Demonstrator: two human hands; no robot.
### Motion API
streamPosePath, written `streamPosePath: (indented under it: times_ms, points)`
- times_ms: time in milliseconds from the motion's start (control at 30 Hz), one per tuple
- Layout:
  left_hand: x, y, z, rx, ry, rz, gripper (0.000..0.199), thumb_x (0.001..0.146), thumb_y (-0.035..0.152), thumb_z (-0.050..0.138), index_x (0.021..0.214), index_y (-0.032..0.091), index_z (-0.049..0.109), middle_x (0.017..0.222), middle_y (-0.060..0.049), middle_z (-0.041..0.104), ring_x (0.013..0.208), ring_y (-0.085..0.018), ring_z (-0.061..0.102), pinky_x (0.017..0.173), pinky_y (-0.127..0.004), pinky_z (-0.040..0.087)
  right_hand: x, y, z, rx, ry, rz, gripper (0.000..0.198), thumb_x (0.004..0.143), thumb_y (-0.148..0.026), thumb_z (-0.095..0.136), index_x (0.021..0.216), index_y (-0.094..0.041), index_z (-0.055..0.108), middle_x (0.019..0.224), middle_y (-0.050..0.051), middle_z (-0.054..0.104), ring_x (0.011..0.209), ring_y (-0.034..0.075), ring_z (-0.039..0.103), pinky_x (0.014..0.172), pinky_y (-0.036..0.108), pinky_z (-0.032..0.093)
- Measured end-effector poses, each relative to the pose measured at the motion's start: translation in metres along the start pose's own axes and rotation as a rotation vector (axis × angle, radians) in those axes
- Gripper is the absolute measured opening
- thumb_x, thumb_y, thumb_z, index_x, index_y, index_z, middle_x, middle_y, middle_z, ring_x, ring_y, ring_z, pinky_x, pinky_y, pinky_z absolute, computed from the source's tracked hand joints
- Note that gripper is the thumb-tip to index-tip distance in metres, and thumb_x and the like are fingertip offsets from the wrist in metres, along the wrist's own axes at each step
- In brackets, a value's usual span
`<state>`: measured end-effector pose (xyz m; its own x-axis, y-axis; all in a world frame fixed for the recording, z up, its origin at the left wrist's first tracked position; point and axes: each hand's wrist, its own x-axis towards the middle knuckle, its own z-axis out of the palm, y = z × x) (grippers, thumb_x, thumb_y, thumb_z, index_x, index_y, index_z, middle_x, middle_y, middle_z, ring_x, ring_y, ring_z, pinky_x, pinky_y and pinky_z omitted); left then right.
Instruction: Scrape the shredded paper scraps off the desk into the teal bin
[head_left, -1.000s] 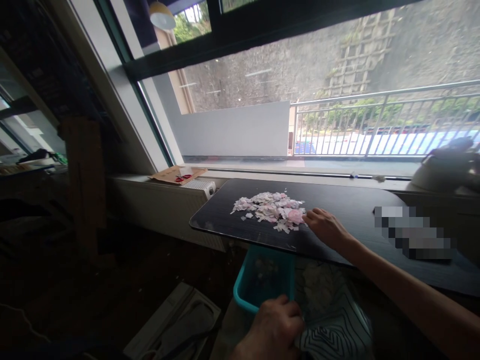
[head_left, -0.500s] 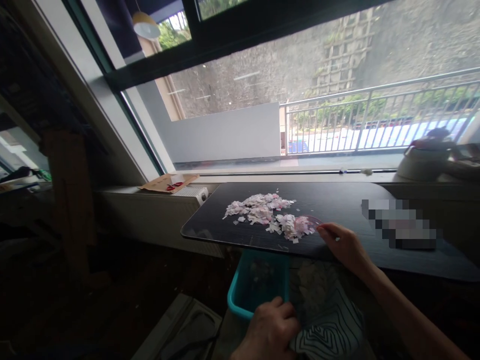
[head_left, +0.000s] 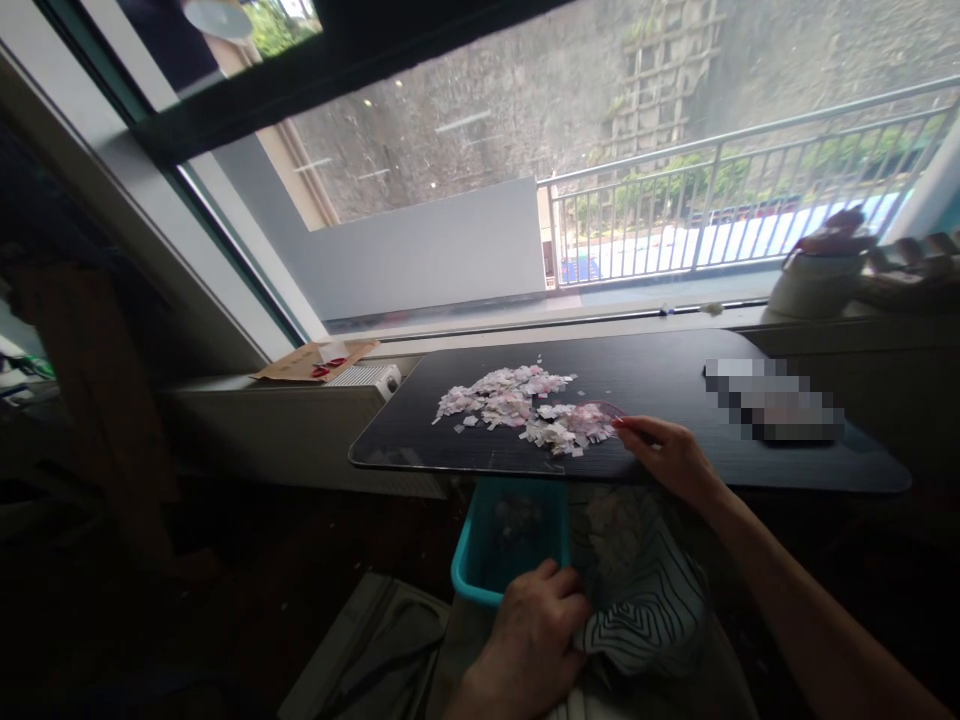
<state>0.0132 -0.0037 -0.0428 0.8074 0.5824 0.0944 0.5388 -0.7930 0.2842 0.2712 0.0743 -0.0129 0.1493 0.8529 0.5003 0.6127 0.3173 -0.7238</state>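
Note:
My right hand [head_left: 671, 455] pinches the edge of a clear, pinkish piece with a curved rim [head_left: 606, 408]; its exact kind cannot be made out. That piece rests against the right end of a heap of small white and pale pink paper scraps [head_left: 502, 395] on a dark tabletop [head_left: 660, 370]. Below the table's front edge stands a teal plastic bin [head_left: 459, 570] with some small bits inside. My left hand [head_left: 540, 620] is closed over the bin's near right rim. Beside it lies a grey cloth with black line patterns [head_left: 641, 620], with more paper scraps [head_left: 615, 525] behind.
A blurred-out object [head_left: 776, 400] lies on the table's right side. Red-handled scissors [head_left: 328, 368] rest on brown cardboard [head_left: 300, 362] by the radiator at left. A window sill [head_left: 450, 340] runs behind the table, with a pale rounded container [head_left: 817, 275] at right.
The whole view has shifted, so the table and scraps sit slightly higher and further left. Both hands keep their holds; the right hand stays at the heap's right end.

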Motion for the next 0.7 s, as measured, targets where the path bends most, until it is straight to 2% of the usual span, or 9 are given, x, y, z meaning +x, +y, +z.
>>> streamPosePath:
  times_ms: [133, 200, 333, 533, 700]
  points:
    - [0.0007, 0.0034, -0.0074, 0.005, -0.027, 0.004, 0.005, 0.075, 0.015, 0.061, 0.076, 0.018, 0.057, 0.088, -0.003, 0.057, 0.082, -0.019, 0.049, 0.066, -0.029, 0.04, -0.0005, -0.0053, 0.0, 0.055, -0.103, 0.019, 0.03, 0.081, -0.037, 0.057, 0.097, -0.017, 0.073, 0.091, 0.005, 0.074, 0.079, 0.019, 0.066, 0.073, 0.03, 0.052]
    - [0.002, 0.0038, -0.0095, 0.007, -0.032, 0.002, 0.004, 0.077, 0.015, 0.06, 0.079, 0.018, 0.059, 0.089, -0.003, 0.058, 0.084, -0.02, 0.049, 0.068, -0.029, 0.041, 0.0001, -0.0054, 0.0004, 0.031, -0.064, 0.025, 0.03, 0.081, -0.035, 0.056, 0.097, -0.016, 0.072, 0.091, 0.005, 0.073, 0.08, 0.018, 0.065, 0.075, 0.03, 0.05]
    - [0.0036, 0.0035, -0.011, -0.001, -0.054, 0.011, 0.007, 0.075, 0.013, 0.061, 0.08, 0.018, 0.059, 0.091, -0.003, 0.058, 0.084, -0.02, 0.049, 0.069, -0.029, 0.042, -0.0007, -0.0049, -0.0016, 0.027, 0.035, 0.072, 0.03, 0.08, -0.035, 0.057, 0.096, -0.014, 0.072, 0.08, 0.004, 0.072, 0.071, 0.016, 0.063, 0.068, 0.028, 0.049]
    - [0.0023, 0.0037, -0.0107, 0.001, -0.042, 0.013, 0.008, 0.075, 0.013, 0.06, 0.082, 0.018, 0.06, 0.092, -0.003, 0.058, 0.085, -0.02, 0.049, 0.07, -0.029, 0.042, -0.0024, -0.0081, -0.0073, 0.037, 0.01, 0.101, 0.022, 0.074, -0.027, 0.056, 0.082, -0.016, 0.073, 0.076, 0.003, 0.071, 0.074, 0.017, 0.063, 0.066, 0.027, 0.048]
    - [0.0021, 0.0038, -0.0095, -0.002, -0.031, 0.015, 0.005, 0.077, 0.014, 0.06, 0.08, 0.018, 0.06, 0.09, -0.003, 0.058, 0.083, -0.02, 0.049, 0.068, -0.029, 0.042, -0.0017, -0.0077, -0.0075, 0.063, 0.039, 0.119, 0.022, 0.074, -0.028, 0.055, 0.081, -0.017, 0.073, 0.073, 0.003, 0.07, 0.072, 0.018, 0.062, 0.063, 0.026, 0.047]
